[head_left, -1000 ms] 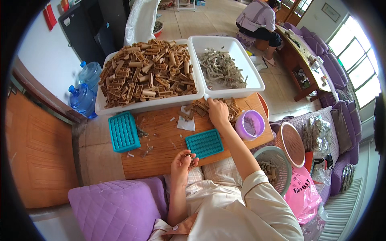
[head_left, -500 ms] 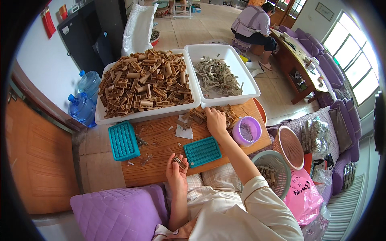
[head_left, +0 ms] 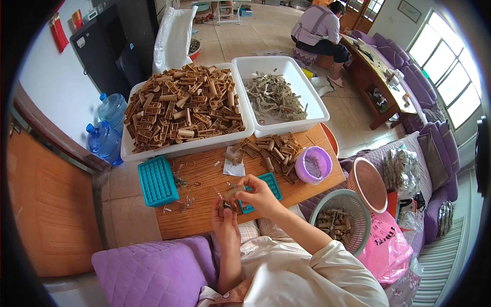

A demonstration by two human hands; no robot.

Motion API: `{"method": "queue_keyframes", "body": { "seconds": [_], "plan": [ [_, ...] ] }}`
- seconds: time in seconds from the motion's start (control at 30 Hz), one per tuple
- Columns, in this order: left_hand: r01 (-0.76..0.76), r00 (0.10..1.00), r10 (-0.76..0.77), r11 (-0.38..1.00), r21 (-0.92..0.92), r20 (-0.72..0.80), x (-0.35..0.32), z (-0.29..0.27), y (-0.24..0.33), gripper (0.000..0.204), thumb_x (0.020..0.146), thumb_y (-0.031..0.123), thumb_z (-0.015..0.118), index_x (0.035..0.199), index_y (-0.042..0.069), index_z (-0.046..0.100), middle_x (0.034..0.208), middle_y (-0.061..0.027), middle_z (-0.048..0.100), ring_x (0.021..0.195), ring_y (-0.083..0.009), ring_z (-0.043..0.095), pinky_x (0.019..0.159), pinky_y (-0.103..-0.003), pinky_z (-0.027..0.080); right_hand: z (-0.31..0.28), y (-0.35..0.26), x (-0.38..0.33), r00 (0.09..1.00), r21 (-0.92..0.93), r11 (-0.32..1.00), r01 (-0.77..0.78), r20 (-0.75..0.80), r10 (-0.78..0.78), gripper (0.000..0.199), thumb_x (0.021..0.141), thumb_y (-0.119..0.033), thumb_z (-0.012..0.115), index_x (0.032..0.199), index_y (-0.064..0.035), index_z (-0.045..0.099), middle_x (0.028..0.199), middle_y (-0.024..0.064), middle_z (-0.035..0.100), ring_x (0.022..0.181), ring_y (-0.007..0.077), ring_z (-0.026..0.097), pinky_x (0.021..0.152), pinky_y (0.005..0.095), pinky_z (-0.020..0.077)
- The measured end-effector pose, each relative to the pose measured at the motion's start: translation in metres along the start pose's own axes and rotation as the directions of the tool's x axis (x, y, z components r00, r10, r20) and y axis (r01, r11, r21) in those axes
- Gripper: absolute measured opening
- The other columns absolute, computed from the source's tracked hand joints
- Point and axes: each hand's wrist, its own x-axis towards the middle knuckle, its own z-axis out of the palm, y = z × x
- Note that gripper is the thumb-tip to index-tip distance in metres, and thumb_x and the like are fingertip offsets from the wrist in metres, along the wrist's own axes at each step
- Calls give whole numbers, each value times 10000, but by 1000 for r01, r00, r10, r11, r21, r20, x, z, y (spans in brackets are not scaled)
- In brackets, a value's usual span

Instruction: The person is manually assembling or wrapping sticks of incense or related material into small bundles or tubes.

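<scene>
Close to the table's near edge, my left hand (head_left: 225, 230) grips a small brown plastic casing (head_left: 229, 206) with parts showing in its hollow side. Just above it, my right hand (head_left: 259, 196) pinches a tan half-round plastic shell (head_left: 235, 192) between thumb and fingers. The two pieces are almost together; whether they touch, I cannot tell. Partly behind my right hand lies a teal tray (head_left: 271, 185) with rows of pockets. Beyond it, loose tan shells (head_left: 274, 152) are heaped on the wooden table (head_left: 197, 217).
A white tub (head_left: 189, 147) heaped with brown shells and another white tub (head_left: 319, 102) with greyish strips stand at the back. A second teal tray (head_left: 157, 180) is at left. Right are a purple container (head_left: 327, 165), a grey basket (head_left: 364, 217) and a pink bag (head_left: 381, 245).
My right hand has left the loose shell heap and come back toward me with a tan shell, meeting my left hand. The left hand still holds the brown casing.
</scene>
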Motion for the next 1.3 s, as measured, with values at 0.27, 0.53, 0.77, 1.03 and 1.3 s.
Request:
{"method": "queue_keyframes", "body": {
  "seconds": [0.27,0.53,0.77,1.03,1.3],
  "plan": [
    [56,998,-57,998,39,20,-4,-4,4,340,828,52,519,1146,18,406,1060,-97,498,937,-171,524,825,-301,458,7,-9,-27,992,-592,797,121,35,-124,222,716,-50,644,903,-18,528,807,45,593,740,72,559,615,213,448],
    [136,985,-125,987,-88,118,8,-6,22,339,811,44,542,1132,9,438,1061,-97,525,1011,-210,515,870,-330,445,-13,9,-27,1000,89,996,6,30,-9,317,790,-83,596,1077,15,501,976,48,574,881,113,530,808,250,416],
    [94,991,-80,988,-126,110,9,-9,25,321,822,52,528,1131,10,452,1077,-98,526,1035,-216,504,884,-335,441,7,0,-34,992,62,997,-44,121,37,282,776,-64,608,1038,13,535,964,39,579,862,95,532,755,225,433],
    [48,992,-33,992,-120,124,8,-12,26,336,804,22,545,1128,15,458,1071,-106,535,1052,-217,496,887,-329,434,27,3,-35,999,-305,951,39,-10,-44,212,754,44,581,965,39,557,919,61,582,868,103,536,761,237,454],
    [37,985,-25,997,-69,170,5,-5,23,354,782,17,575,1120,15,468,1078,-126,533,1037,-207,504,872,-313,437,27,18,-30,973,-313,927,208,-32,-229,280,708,26,631,981,-19,587,851,74,574,770,123,569,678,240,478]
  ]
}}
